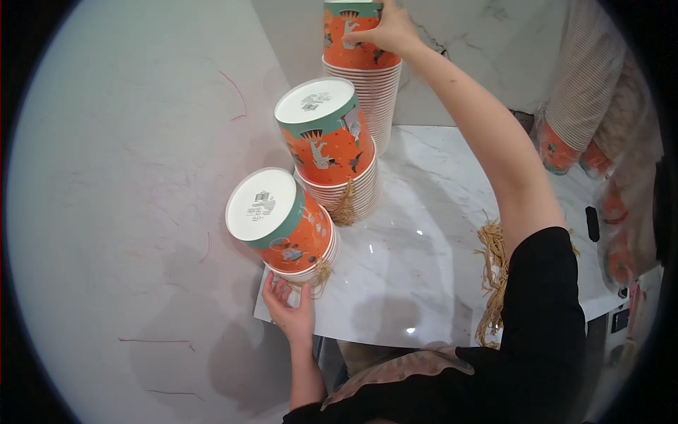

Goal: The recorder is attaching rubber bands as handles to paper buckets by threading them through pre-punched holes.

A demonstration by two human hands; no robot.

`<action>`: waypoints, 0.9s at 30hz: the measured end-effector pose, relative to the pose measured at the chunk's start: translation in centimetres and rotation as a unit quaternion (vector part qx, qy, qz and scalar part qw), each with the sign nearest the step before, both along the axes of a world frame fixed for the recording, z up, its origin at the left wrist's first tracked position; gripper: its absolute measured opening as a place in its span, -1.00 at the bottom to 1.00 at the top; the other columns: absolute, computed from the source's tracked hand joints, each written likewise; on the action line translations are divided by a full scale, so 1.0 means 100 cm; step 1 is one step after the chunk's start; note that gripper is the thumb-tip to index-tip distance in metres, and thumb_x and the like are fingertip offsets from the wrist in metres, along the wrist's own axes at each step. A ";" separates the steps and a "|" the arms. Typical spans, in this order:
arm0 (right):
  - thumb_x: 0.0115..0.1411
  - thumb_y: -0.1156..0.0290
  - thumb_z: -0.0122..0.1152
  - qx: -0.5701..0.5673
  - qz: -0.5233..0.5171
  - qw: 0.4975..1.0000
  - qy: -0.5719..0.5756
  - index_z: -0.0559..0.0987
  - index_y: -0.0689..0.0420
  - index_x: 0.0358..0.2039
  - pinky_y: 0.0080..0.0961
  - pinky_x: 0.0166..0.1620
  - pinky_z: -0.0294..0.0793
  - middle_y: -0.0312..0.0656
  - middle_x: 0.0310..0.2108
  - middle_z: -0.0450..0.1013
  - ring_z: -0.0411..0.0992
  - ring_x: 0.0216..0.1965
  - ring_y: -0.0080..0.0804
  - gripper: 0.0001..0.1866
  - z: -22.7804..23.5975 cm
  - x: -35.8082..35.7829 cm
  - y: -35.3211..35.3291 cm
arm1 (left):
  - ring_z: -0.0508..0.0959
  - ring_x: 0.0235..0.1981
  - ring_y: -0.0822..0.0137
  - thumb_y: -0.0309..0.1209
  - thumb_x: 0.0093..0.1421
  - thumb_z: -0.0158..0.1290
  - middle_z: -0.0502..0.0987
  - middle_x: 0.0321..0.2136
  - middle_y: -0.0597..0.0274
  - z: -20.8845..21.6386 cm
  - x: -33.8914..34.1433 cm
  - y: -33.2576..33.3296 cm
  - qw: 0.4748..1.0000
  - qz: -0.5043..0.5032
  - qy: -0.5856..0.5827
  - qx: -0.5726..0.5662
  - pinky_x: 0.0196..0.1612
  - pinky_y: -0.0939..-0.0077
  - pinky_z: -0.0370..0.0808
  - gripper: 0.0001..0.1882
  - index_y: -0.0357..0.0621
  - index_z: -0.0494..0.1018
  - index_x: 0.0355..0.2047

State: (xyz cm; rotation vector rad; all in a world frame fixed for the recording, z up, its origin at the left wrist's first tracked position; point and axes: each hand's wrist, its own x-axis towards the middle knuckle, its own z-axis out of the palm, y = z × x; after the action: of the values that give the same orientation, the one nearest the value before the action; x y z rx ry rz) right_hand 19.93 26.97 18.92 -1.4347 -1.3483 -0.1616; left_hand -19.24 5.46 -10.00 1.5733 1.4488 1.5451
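Observation:
Three stacks of upside-down paper buckets, orange with green bands and white bases, stand in a row along the left of the table. My right hand [392, 30] reaches to the far stack [374, 88] and grips its top bucket, thumb across the printed side and fingers round the far side. At the near stack [291, 230], my left hand [291, 311] cups the lowest rims with curved fingers and thumb. Neither hand touches the middle stack [332, 145]. Tan twine [343, 206] hangs at the middle stack's side, and another twine bundle [322, 275] shows by the near stack.
A heap of tan twine strands [492, 283] lies on the marbled white table [431, 212], partly behind my right arm. Plastic-wrapped bucket stacks [586, 85] stand at the far right. A small black object [592, 223] lies near the right edge. A pale marked wall [155, 212] borders the left.

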 end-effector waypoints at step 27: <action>0.27 0.43 0.21 -0.039 0.324 0.944 0.036 0.58 0.24 -0.25 -0.33 -0.20 0.48 -0.16 -0.38 0.55 0.52 -0.36 -0.22 -0.86 -0.226 -0.120 -0.184 | 0.07 0.43 -0.04 -0.29 -0.21 0.54 0.02 0.40 -0.22 0.019 -0.022 0.056 0.996 -0.086 0.037 0.012 0.44 0.10 0.07 0.47 -0.23 -0.34 0.47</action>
State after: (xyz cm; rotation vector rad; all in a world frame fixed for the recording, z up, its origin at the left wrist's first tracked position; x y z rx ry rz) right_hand 7.94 8.54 -3.66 -0.9793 -1.7061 0.3771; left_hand -21.40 11.06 -8.06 1.7372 1.2987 1.4248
